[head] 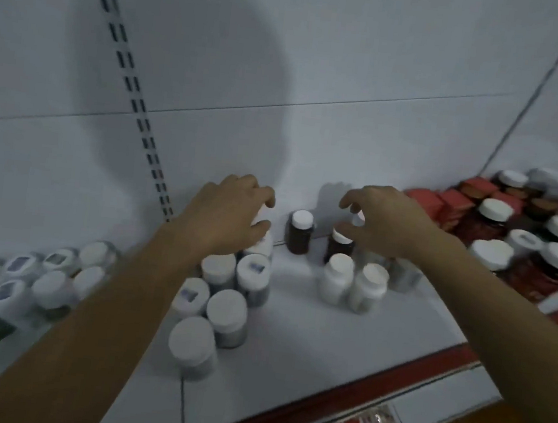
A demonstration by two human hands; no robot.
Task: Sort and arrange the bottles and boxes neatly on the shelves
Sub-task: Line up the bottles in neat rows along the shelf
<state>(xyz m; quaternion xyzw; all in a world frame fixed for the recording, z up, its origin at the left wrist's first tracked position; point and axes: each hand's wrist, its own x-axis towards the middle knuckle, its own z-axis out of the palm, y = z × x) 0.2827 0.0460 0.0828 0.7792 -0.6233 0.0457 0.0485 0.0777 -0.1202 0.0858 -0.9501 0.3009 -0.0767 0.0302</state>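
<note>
While left grip pinches a white plastic bottle's cap at the white shelf back, right grip half-curls over a brown white-capped bottle, contact unclear. Light, slick: grab caps.

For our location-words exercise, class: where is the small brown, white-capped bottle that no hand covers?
In the head view, the brown bottle stands at the back of the shelf, against the rear panel, between the left hand and the right hand.

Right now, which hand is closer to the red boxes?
Right. The right hand is just left of the red boxes, above a brown bottle; the left hand is farther left, on a white bottle.
</note>
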